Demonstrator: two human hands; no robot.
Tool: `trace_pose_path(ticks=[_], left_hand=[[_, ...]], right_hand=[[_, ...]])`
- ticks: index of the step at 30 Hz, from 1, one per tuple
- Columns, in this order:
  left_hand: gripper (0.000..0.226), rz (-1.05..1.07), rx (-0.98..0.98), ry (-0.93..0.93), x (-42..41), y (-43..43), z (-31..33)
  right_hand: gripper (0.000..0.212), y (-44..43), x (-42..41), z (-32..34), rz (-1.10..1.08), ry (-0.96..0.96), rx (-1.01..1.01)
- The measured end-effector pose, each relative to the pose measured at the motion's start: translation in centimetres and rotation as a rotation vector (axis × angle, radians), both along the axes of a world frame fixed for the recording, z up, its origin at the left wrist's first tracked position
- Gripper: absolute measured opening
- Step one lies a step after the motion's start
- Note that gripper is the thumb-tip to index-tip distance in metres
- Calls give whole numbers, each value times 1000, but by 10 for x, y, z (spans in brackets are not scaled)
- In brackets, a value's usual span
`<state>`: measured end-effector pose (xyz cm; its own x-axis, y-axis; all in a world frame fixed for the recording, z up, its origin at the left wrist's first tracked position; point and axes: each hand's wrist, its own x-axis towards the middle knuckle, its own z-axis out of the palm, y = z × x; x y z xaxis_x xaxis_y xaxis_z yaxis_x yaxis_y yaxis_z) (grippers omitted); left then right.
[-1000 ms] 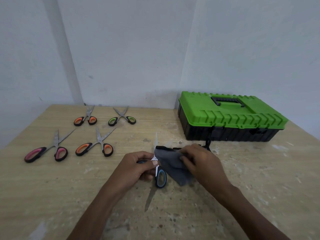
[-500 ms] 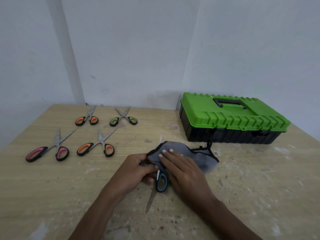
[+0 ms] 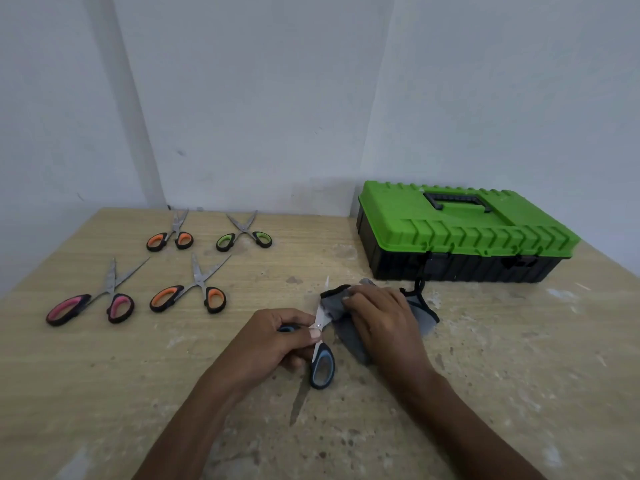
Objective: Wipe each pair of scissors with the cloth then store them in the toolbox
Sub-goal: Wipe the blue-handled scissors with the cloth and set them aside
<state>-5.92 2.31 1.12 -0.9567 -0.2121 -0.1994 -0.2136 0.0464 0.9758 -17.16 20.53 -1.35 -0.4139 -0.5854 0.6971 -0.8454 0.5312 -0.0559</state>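
My left hand grips blue-handled scissors near the pivot, blades pointing away from me, held just above the table. Over the blades my right hand holds a grey cloth with black trim, fingers curled on it; only the blade tip sticks out above the cloth. The green-lidded black toolbox stands shut at the back right. Several other scissors lie at the left: pink-handled, orange-handled, a smaller orange pair and a green-handled pair.
The wooden table is scuffed and meets white walls at the back and right. The toolbox sits close to the right wall, its latches facing me. Bare tabletop stretches in front of the toolbox and near the front edge.
My right hand has slid the cloth from over the handle end further up the blades, bunching it. The left hand keeps its grip on the scissors in the same spot.
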Motion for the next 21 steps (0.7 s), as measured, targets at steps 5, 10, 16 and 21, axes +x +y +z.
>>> trace_pose_path(ticks=[5, 10, 16, 21], left_hand=[[13, 8, 16, 8, 0, -3, 0], [9, -3, 1, 9, 1, 2, 2], [15, 0, -2, -8, 1, 0, 3], [13, -6, -12, 4, 1, -1, 5]], right_hand=[[19, -8, 22, -3, 111, 77, 51], [17, -4, 9, 3, 27, 12, -5], [8, -10, 24, -2, 118, 94, 79], [12, -11, 17, 3, 73, 83, 45]])
